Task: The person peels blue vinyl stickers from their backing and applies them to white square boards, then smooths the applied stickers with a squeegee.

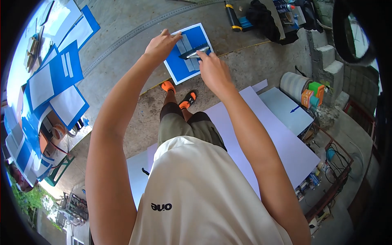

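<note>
A blue rectangular panel with a white border lies on the grey work surface, with pale strips running down its middle. My right hand is closed around a wide metal-edged scraper, whose dark blade rests across the strips. At the panel's upper left edge is my left hand, its fingers bent together at the border. Whether those fingers pinch the edge or something thin is too small to tell.
A long metal ruler curves across the surface. A black and yellow cutter lies beyond the panel near black cloth. Blue and white sheets are piled at left. Large pale sheets and a bucket stand at right.
</note>
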A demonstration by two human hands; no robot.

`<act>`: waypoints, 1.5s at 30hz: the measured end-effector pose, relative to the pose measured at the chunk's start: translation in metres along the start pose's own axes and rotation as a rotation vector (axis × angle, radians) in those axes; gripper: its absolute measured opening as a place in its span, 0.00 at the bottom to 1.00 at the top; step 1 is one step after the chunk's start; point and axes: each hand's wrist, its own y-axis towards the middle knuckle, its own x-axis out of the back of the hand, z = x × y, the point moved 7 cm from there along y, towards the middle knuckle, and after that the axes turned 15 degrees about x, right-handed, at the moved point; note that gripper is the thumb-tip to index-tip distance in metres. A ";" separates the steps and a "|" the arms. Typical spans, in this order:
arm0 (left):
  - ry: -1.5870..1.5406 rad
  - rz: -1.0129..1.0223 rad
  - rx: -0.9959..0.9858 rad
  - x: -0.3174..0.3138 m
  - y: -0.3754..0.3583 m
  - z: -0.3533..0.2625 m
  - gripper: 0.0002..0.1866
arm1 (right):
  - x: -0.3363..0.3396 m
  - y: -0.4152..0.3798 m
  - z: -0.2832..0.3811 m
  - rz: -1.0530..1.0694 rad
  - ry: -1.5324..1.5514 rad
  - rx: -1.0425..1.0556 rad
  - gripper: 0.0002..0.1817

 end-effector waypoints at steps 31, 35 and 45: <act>-0.771 -0.463 0.492 -0.032 -0.110 -0.008 0.18 | -0.008 -0.197 -0.120 -0.185 0.162 -0.329 0.24; -1.855 0.224 0.976 -0.160 -0.172 -0.051 0.11 | -0.030 -0.239 -0.149 -0.241 0.291 -0.433 0.21; -2.345 -0.245 0.960 -0.201 -0.139 -0.049 0.15 | -0.026 -0.274 -0.162 -0.211 0.284 -0.480 0.22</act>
